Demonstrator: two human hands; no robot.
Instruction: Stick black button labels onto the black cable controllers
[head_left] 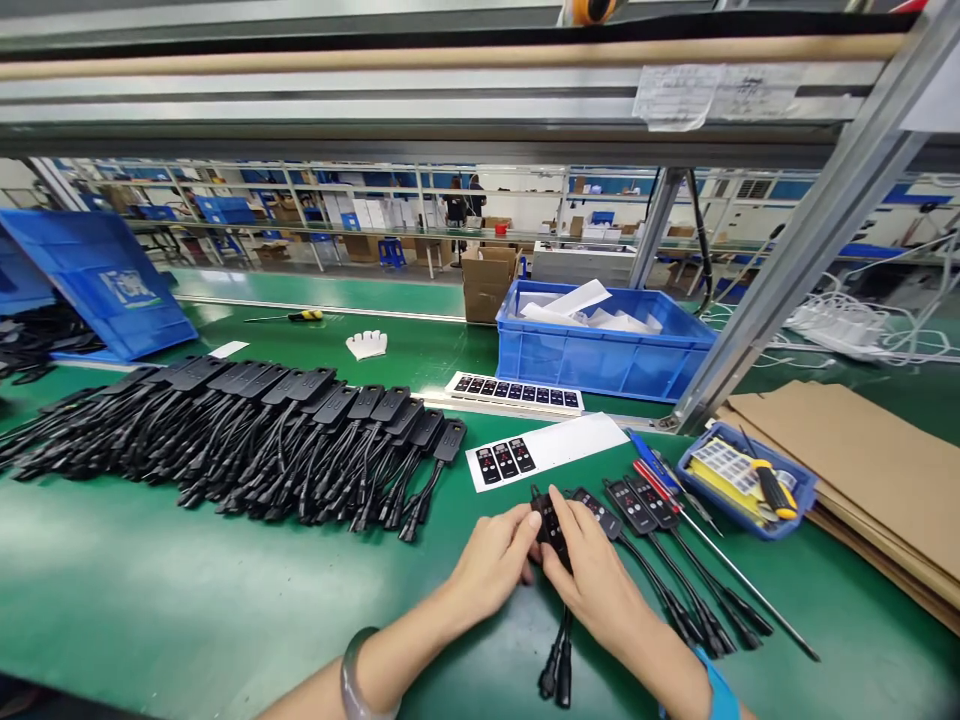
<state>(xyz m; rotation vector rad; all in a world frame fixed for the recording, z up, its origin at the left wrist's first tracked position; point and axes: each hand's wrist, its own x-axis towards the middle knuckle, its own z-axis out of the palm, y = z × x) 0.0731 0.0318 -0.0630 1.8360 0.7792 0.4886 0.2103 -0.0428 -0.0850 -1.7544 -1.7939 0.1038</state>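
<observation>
Between my two hands is a black cabled controller [552, 532], its short leads hanging down to the table. My left hand [491, 562] grips its left edge with thumb and fingers. My right hand [592, 565] closes around the right side, fingers lying over the face and hiding part of it. Just beyond lies a white label sheet [577, 445] with three black labels [505, 460] at its left end. Several controllers with labelled faces [631, 505] lie to the right of my right hand, cables toward me.
A long row of black controllers [300, 385] covers the left. Screwdrivers [727, 560] and a small blue tray [806, 495] lie right, beside cardboard sheets [862, 430]. Behind stand a fuller label sheet [517, 392], a blue bin [600, 365] and a white glove [367, 345]. A metal post [810, 220] rises right.
</observation>
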